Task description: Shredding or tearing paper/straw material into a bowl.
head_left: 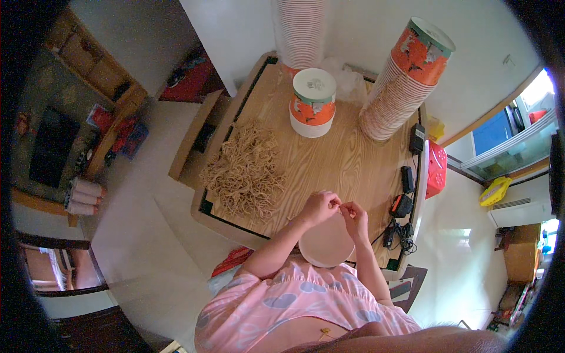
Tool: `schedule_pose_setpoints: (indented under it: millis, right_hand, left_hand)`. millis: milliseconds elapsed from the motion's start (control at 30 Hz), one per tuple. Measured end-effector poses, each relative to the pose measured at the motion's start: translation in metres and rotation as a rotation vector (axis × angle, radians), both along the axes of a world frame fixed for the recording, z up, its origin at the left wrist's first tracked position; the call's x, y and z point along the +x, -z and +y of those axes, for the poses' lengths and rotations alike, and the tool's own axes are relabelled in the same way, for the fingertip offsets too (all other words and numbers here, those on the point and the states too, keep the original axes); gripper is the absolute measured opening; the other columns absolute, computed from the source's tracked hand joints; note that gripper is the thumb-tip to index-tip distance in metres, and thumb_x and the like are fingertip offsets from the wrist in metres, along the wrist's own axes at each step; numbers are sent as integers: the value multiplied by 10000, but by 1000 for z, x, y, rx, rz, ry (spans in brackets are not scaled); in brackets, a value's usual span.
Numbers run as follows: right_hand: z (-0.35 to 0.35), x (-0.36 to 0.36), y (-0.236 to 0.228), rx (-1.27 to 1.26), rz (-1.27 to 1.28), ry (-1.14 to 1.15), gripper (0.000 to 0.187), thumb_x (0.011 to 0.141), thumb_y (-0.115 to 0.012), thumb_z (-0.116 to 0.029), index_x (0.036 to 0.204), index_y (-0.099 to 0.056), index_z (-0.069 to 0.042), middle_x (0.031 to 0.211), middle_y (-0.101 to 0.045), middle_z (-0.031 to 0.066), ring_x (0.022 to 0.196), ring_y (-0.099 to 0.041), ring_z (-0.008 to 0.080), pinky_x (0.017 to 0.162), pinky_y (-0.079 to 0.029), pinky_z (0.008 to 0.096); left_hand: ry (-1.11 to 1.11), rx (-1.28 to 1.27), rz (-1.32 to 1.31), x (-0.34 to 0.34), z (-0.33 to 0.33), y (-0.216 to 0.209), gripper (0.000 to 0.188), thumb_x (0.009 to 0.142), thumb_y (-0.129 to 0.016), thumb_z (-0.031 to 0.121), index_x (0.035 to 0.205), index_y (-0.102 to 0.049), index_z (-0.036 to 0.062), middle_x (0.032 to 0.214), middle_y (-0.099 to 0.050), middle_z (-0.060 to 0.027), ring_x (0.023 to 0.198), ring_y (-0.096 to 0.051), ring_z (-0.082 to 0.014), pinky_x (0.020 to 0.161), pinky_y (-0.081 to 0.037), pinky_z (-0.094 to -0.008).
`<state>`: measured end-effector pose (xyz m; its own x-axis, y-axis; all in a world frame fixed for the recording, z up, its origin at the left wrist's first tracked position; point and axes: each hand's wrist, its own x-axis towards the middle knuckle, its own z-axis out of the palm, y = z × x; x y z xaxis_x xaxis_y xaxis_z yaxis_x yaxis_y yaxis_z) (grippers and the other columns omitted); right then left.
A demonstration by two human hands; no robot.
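Note:
A round, pale paper tub (325, 244) stands at the near edge of the table, against my body, its smooth whitish inside showing. At its far rim my left hand (321, 207) and my right hand (355, 220) meet, fingertips pinched together. Whatever lies between the fingertips is too small to make out. Left of my hands spreads a loose heap of tan cords (246, 170). Beyond them two nested tubs stand upside down, the upper tub (313, 94) printed orange and green.
A tall leaning stack of nested tubs (400, 82) rises at the back right, and another tall stack (301, 32) at the back. Black power adapters (402, 206) and cables lie along the right edge of the wooden table (341, 156). A red basket (435, 169) is beyond that edge.

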<state>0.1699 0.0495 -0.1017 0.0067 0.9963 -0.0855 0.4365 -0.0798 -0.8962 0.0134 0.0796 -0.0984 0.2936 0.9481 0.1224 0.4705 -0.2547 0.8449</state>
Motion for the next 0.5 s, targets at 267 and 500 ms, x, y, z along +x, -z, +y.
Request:
schedule_pose_setpoints:
  millis: [267, 500]
  right_hand:
    - [7, 4, 1, 3, 181, -28, 79, 805, -607, -66, 834, -612, 7, 710, -594, 5, 641, -514, 71, 595, -427, 212]
    - [9, 7, 2, -60, 196, -9, 70, 801, -619, -85, 817, -617, -17, 715, -608, 26, 677, -529, 83, 623, -440, 248]
  left_hand:
    - [-78, -131, -201, 4, 0, 3, 102, 728, -634, 121, 809, -640, 59, 711, -617, -76, 668, -595, -200, 625, -478, -320]
    - [-46, -250, -205, 3, 0, 3, 97, 787, -616, 106, 850, -642, 37, 776, -649, -65, 703, -603, -135, 627, -472, -281]
